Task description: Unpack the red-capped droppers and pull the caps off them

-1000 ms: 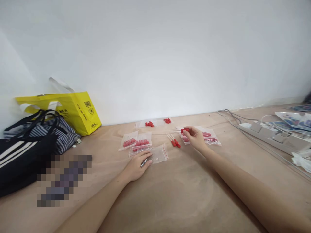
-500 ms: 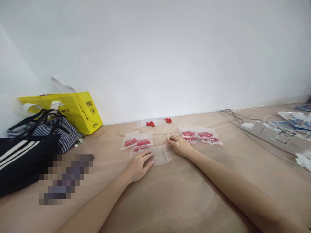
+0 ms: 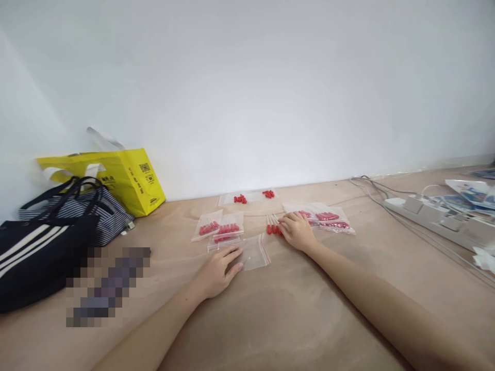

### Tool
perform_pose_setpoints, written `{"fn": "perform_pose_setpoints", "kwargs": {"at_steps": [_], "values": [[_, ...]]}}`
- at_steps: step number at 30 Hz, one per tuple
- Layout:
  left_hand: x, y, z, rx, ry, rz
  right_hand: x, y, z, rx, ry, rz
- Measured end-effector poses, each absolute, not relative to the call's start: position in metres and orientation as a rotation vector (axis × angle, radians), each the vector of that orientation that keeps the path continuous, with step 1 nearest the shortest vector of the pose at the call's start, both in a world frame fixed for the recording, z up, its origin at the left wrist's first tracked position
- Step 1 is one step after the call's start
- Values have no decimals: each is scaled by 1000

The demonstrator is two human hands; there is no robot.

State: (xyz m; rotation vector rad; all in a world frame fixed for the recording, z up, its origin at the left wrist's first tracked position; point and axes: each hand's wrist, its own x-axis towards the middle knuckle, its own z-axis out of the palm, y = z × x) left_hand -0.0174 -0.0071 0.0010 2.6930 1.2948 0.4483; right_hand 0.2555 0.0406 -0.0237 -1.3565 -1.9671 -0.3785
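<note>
Spread loosely, the left hand [image 3: 221, 272] rests on the clear bag [image 3: 256, 253], probably steadying it. Right hand [image 3: 297, 232] fingers curl over the droppers [image 3: 269, 229], perhaps keeping them in line; whether they pinch one, I cannot tell. Beyond it, packets [image 3: 331, 217] are partly hidden.

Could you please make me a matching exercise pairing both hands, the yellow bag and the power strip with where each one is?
Column one:
1. left hand
2. right hand
3. yellow bag
4. power strip

Column two:
A. behind the striped bag
B. at the loose red-ended sticks
C. on the table's right side
D. at the flat clear bag

Pairs: 1-D; 2-B; 3-A; 4-C
</note>
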Motion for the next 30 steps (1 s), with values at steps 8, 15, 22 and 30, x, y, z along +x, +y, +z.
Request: {"fn": "perform_pose_setpoints", "kwargs": {"at_steps": [8,15,22,30], "values": [[-57,-17,14,2664,1315,363,226,40,-22,-1297,-1988,-218],[-52,-13,18,2527,1599,506,162,54,-23,-1105,-2168,55],[-50,-12,5,2504,1864,441,158,63,-23,-1117,-2110,121],[-89,22,1,2477,1978,530,220,19,-22,-973,-2173,155]]}}
